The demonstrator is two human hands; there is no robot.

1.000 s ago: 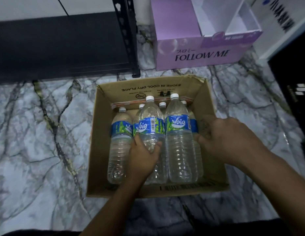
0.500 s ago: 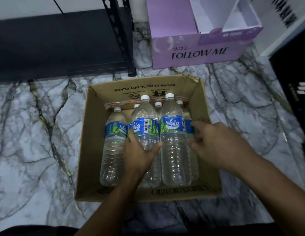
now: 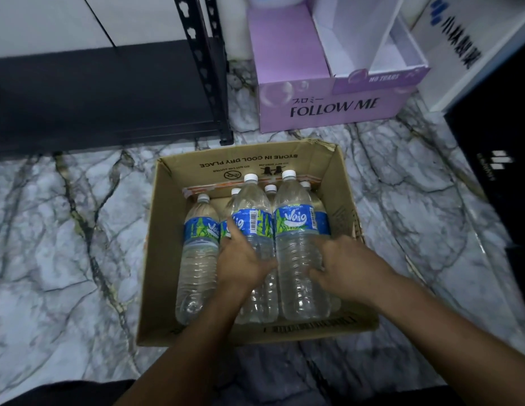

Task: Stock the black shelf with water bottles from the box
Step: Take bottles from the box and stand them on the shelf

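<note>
An open cardboard box (image 3: 164,259) on the marble floor holds several clear water bottles with blue labels and white caps. My left hand (image 3: 240,259) grips the middle front bottle (image 3: 252,206) just below its label. My right hand (image 3: 346,265) curls round the lower body of the right front bottle (image 3: 293,230). A third bottle (image 3: 197,244) stands at the left of the box, untouched. More bottles stand behind, mostly hidden. The black shelf (image 3: 103,92) lies at the upper left, its low board bare.
A purple "FOLLOW ME" carton (image 3: 328,109) stands just behind the box. A white box (image 3: 460,48) and a black box (image 3: 498,171) line the right side. The shelf's black upright post (image 3: 202,68) rises near the box's far left corner.
My right hand has moved left from beside the box wall and closed round the right front bottle. My left hand stays on the middle bottle.
</note>
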